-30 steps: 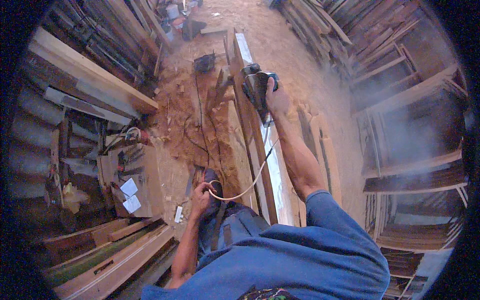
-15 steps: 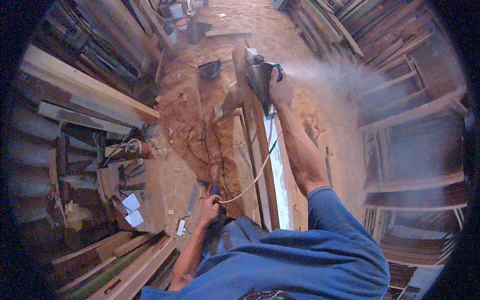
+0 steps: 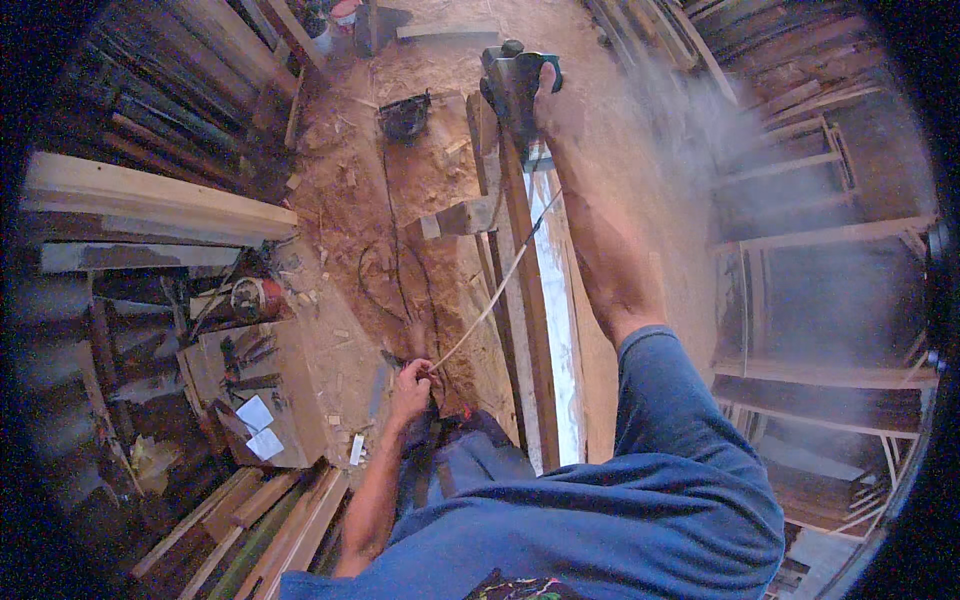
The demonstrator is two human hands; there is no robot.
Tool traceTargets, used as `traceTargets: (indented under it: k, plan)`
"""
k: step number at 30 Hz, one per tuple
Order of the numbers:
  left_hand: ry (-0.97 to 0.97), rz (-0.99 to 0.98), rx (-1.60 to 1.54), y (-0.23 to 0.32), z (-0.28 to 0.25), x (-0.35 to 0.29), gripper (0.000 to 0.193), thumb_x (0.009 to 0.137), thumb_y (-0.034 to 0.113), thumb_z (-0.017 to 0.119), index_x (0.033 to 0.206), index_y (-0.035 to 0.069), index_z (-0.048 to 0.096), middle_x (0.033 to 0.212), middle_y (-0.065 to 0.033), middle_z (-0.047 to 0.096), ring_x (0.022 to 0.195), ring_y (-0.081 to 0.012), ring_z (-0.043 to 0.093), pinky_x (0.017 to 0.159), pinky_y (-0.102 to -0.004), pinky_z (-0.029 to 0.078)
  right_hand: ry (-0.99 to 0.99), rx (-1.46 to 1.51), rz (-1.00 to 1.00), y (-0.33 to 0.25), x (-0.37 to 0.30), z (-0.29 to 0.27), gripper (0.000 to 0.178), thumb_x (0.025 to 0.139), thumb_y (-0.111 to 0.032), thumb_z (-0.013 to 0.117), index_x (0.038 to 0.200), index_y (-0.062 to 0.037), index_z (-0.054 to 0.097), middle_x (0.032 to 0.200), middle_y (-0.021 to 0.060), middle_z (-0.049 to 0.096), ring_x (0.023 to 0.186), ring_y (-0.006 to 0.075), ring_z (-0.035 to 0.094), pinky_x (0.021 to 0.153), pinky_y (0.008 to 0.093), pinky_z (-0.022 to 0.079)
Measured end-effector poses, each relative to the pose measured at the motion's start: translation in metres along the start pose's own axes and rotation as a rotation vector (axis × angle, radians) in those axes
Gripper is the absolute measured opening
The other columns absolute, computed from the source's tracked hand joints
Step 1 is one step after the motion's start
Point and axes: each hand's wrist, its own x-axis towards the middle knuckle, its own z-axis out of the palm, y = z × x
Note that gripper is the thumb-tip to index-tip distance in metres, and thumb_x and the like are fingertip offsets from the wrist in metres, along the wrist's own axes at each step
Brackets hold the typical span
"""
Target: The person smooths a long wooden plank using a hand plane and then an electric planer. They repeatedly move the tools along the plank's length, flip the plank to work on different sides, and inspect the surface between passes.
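Note:
My right hand [image 3: 560, 112] is closed round the handle of an electric hand planer [image 3: 515, 92], which has a dark body and some green near the grip. The planer is at the far end of a long wooden beam [image 3: 533, 350]; whether its sole touches the wood cannot be seen. Pale dust sprays from it to the right. A light-coloured power cord [image 3: 487, 310] slopes from the planer down to my left hand [image 3: 411, 388], whose fingers pinch it beside the beam. A bright white strip [image 3: 558, 330] runs along the beam's right part.
Shavings cover the floor [image 3: 330, 225]. A dark object [image 3: 405, 118] and looped dark cable [image 3: 365, 275] lie left of the beam. Tools and papers rest on a board [image 3: 305, 400] at left. Stacked lumber [image 3: 285, 530] and wooden frames [image 3: 830, 235] line both sides.
The planer and my right hand have moved farther away, to the beam's far end. My left hand has risen slightly with the cord, which is now straighter.

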Motion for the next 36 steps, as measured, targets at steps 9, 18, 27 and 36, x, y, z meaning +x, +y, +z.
traceTargets:
  k: [9, 18, 27, 36]
  plan:
    - [0.037, 0.024, -0.099, -0.065, -0.028, 0.01, 0.021, 0.085, -0.003, 0.047, 0.099, 0.0, 0.063, 0.083, -0.0122, 0.068, 0.083, -0.0218, 0.071, 0.078, -0.0357, 0.056, -0.048, 0.137, -0.105, 0.062, -0.121, -0.066, 0.055, 0.108, -0.044, 0.041, 0.135, 0.0004, 0.06, 0.127, 0.0332, 0.064, 0.118, 0.0532, 0.06, 0.1, 0.0558, 0.049]
    - [-0.604, 0.441, -0.132, 0.191, -0.031, -0.107, 0.043, 0.096, 0.013, 0.065, 0.139, 0.006, 0.061, 0.108, -0.0101, 0.07, 0.099, -0.029, 0.07, 0.084, -0.0394, 0.056, -0.116, 0.234, 0.244, 0.179, -0.407, -0.207, 0.052, 0.109, -0.045, 0.041, 0.121, 0.0022, 0.06, 0.089, 0.0226, 0.068, 0.082, 0.0436, 0.067, 0.08, 0.0501, 0.055]
    - [-1.332, 1.487, -0.249, 0.371, -0.041, -0.124, 0.021, 0.091, 0.024, 0.061, 0.1, 0.005, 0.058, 0.097, -0.0096, 0.053, 0.086, -0.0281, 0.057, 0.07, -0.0406, 0.045, -0.108, 0.039, -0.008, 0.136, -0.275, -0.152, 0.066, 0.107, -0.057, 0.037, 0.133, -0.0003, 0.058, 0.111, 0.0341, 0.069, 0.108, 0.0551, 0.065, 0.092, 0.0566, 0.053]
    - [-0.772, 1.285, -0.894, 0.39, -0.036, -0.078, 0.019, 0.097, 0.02, 0.068, 0.106, 0.003, 0.067, 0.095, -0.0119, 0.062, 0.081, -0.0319, 0.063, 0.068, -0.0407, 0.049, 0.045, 0.041, -0.165, 0.066, -0.099, -0.053, 0.075, 0.105, -0.064, 0.036, 0.11, 0.0041, 0.069, 0.098, 0.0313, 0.071, 0.099, 0.0489, 0.069, 0.087, 0.0549, 0.052]
